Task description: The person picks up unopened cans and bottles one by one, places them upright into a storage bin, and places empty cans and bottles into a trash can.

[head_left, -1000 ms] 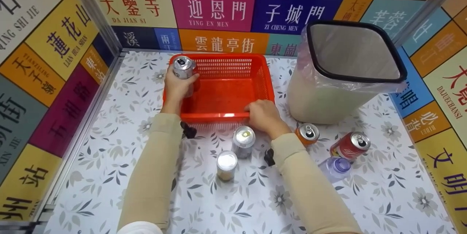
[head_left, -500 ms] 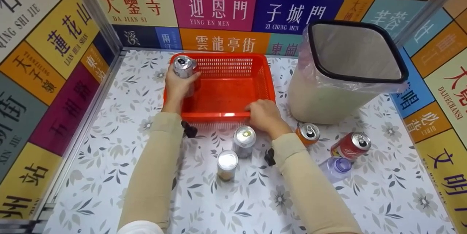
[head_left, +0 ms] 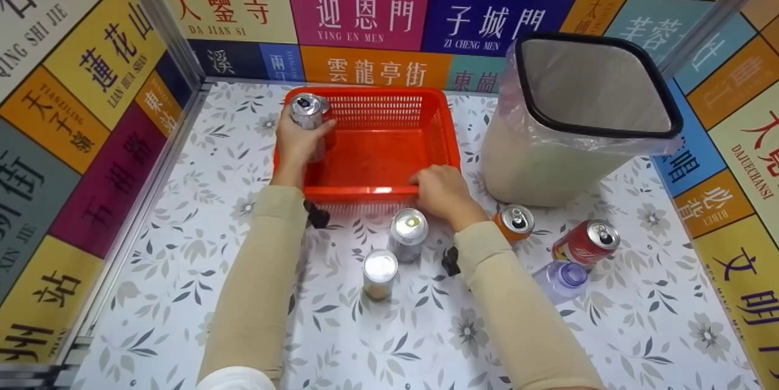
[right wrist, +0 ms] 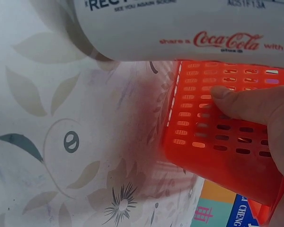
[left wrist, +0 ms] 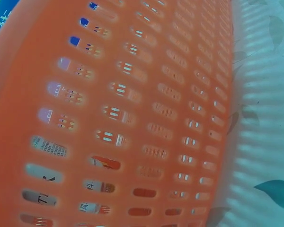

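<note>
Inside the left end of the red plastic basket (head_left: 377, 191), my left hand (head_left: 298, 143) holds a silver drink can (head_left: 306, 107) upright, thumb along its right side. Another bit of silver shows just behind that can. At the basket's front right corner my right hand (head_left: 444, 192) grips the rim, its thumb (right wrist: 236, 101) lying on the slotted outer wall in the right wrist view. Close in front stand a silver can (head_left: 408, 238) and a second pale-topped can (head_left: 380, 274). The left wrist view shows the slotted basket wall (left wrist: 146, 113), with printed lettering visible through the lower slots; the left hand is hidden there.
A tall bin (head_left: 541, 165) with a black rim and a clear liner stands right of the basket. In front of it are an orange can (head_left: 515, 223), a red Coca-Cola can (head_left: 585, 244) and a clear bottle with a purple cap (head_left: 563, 280). Printed panels enclose the table.
</note>
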Tool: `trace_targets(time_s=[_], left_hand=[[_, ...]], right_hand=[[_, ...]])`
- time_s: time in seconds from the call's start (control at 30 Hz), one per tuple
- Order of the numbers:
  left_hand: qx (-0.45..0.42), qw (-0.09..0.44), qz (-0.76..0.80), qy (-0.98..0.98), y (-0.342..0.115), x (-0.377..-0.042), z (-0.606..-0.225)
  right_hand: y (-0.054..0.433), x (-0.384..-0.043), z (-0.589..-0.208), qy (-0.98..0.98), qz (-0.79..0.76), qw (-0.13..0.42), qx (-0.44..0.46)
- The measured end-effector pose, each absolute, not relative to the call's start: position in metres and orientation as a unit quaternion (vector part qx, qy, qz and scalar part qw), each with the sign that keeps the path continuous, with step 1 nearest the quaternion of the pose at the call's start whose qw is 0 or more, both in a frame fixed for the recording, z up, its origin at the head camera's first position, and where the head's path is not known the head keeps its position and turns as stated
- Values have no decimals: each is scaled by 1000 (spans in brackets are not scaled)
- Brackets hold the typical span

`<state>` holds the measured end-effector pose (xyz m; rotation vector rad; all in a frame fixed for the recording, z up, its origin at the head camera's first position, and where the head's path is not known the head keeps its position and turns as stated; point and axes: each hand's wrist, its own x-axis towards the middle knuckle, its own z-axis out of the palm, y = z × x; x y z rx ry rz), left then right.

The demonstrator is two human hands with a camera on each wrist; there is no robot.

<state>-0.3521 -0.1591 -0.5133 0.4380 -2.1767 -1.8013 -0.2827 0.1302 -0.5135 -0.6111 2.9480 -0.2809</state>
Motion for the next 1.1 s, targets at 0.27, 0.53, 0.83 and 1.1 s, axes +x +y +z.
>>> trace_targets(time_s=[0.27, 0.53, 0.83, 1.1], left_hand=[[159, 131, -607, -768, -160, -351, -511], [133, 163, -578, -788, -162, -353, -514], [120, 175, -560, -801, -163, -353, -516], [104, 165, -515, -835, -162, -354, -514]], right_hand=[[131, -284, -515, 973, -97, 59, -201], [131, -284, -516, 973, -98, 56, -204], [131, -283, -516, 971, -94, 41, -215], [131, -283, -516, 972, -94, 46, -209]])
